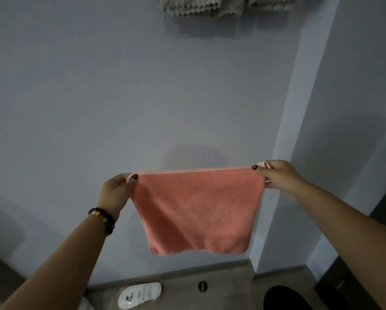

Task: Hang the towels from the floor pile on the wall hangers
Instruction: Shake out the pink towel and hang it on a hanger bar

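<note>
- A salmon-pink towel [198, 209] with a waffle texture is held up in the air in front of a pale lilac wall [98, 97], spread wide along its top hem and hanging down to a loose, rounded lower edge
- The left hand [117, 192] pinches the towel's upper left corner, thumb on the near face with a dark-painted nail showing; a beaded bracelet [103, 219] sits on that wrist
- The right hand [279, 175] grips the upper right corner the same way, thumb forward, with a small pink loop of the towel showing by its fingers
- The two hands are well apart, the right a little higher, so the top hem runs taut and slightly tilted between them
- At the top edge of the view the scalloped lower edges of grey-beige towels [201, 6] hang against the wall, well above the pink one
- Below, on the tiled floor [227, 285], lie a white slipper [139, 295] and a round black object [283, 298] that cannot be identified
</note>
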Available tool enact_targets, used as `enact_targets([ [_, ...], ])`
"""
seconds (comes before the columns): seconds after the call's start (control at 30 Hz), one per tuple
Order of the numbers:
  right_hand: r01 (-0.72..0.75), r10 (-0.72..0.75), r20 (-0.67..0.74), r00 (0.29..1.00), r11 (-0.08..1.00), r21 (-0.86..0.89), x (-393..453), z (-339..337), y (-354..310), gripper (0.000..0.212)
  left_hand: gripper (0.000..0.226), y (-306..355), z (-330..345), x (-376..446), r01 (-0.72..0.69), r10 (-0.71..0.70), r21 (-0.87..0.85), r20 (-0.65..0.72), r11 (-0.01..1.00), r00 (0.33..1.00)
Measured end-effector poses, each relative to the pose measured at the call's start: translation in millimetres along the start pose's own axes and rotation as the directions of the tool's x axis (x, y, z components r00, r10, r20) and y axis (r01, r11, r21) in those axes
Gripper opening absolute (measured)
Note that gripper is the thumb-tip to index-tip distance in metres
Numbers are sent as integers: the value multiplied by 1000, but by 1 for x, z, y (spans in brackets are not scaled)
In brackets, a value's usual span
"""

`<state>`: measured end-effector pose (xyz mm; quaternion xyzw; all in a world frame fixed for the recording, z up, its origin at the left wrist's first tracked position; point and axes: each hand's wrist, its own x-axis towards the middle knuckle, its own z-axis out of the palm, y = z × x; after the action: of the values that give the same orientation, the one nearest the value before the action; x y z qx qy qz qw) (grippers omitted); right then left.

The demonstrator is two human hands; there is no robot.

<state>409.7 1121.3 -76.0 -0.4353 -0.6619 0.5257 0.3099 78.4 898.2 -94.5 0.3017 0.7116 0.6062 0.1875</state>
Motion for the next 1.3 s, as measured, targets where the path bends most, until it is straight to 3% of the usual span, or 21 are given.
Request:
enact_targets([
  [0.07, 19, -36, -146, 989, 993, -114, 1, 1, 3, 20, 14, -4, 1, -2, 61, -61, -60, -14, 996, 998],
  [0.13, -5, -137, -274, 952, 888, -459, 0, 5, 6, 37, 15, -8, 6, -6, 155, -159, -71, -52, 985, 986],
  [0.17, -23, -173, -300, 938, 833, -553, -2, 9, 8, 40, 16, -10, 10, -9, 219, -225, -86, -57, 972, 973],
  [0.27, -25, -193, -318, 928, 820, -572, -7, 22, 17, 34, 17, -16, 24, -22, 406, -419, -187, -34, 895, 907],
  [0.37, -23, -147, -295, 944, 863, -504, -12, 33, 17, 9, 17, -24, 33, -34, 509, -530, -344, 40, 789, 847],
  [0.43, -23, -102, -234, 967, 878, -478, -16, 38, 14, 20, 16, -29, 38, -42, 539, -551, -392, 92, 746, 829],
  [0.53, -35, -14, -105, 994, 893, -450, -25, 45, 1, 20, 21, -33, 45, -54, 525, -528, -399, 112, 752, 842],
  [0.6, -95, 113, 30, 993, 931, -351, -37, 52, -11, 21, 19, -29, 47, -62, 479, -478, -365, 101, 798, 873],
  [0.67, -54, 126, 162, 979, 919, -390, -47, 56, -21, 23, 16, -19, 49, -70, 406, -397, -324, 97, 854, 913],
  [0.87, 346, -143, 367, 919, 740, -577, -68, 60, -48, 18, 16, 7, 52, -86, 199, -169, -268, 129, 943, 977],
  [1.03, 579, -452, 364, 814, 593, -559, -70, 68, -60, 6, 14, 21, 56, -91, 151, -109, -318, 148, 936, 983],
  [1.1, 612, -501, 353, 790, 623, -487, -71, 74, -64, 9, 14, 26, 58, -91, 210, -142, -404, 192, 890, 971],
  [1.2, 568, -468, 340, 816, 759, -318, -74, 80, -67, 26, 17, 31, 61, -90, 305, -175, -504, 288, 808, 941],
  [1.3, 633, -521, 385, 761, 725, -271, -77, 84, -64, 18, 26, 34, 63, -89, 327, -162, -511, 341, 795, 926],
])
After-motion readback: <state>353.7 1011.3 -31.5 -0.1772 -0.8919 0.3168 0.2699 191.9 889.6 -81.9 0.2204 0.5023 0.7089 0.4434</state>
